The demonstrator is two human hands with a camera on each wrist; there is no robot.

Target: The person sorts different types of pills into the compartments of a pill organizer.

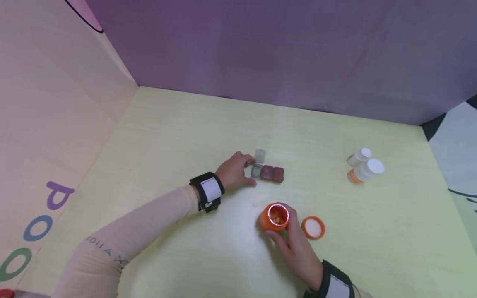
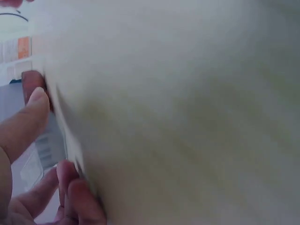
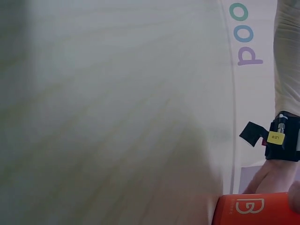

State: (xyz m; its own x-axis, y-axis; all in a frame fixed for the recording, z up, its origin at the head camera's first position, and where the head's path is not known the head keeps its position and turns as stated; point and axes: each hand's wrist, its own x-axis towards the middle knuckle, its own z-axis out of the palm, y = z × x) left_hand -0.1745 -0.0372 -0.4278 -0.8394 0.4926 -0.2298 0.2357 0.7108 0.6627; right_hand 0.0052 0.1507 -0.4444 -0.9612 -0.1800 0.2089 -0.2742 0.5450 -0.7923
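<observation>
A small pill box (image 1: 267, 172) lies mid-table, with one clear compartment, reddish ones beside it and a clear lid (image 1: 260, 155) flipped up. My left hand (image 1: 234, 171) holds the box's left end between thumb and fingers. In the left wrist view, the thumb (image 2: 30, 117) overlaps a reddish compartment, and the curled fingers are at the other side. My right hand (image 1: 298, 248) grips an uncapped orange bottle (image 1: 264, 222), with small orange pieces visible inside. Its orange side (image 3: 253, 209) shows in the right wrist view. The orange-rimmed cap (image 1: 313, 227) lies white side up, right of the bottle.
Two white-capped bottles stand toward the right: a small white bottle (image 1: 358, 158) and a larger white-and-orange bottle (image 1: 367, 170). A purple wall (image 1: 261, 54) rises behind the pale table (image 1: 179, 116). A light side wall with coloured letters (image 1: 37, 227) borders the left.
</observation>
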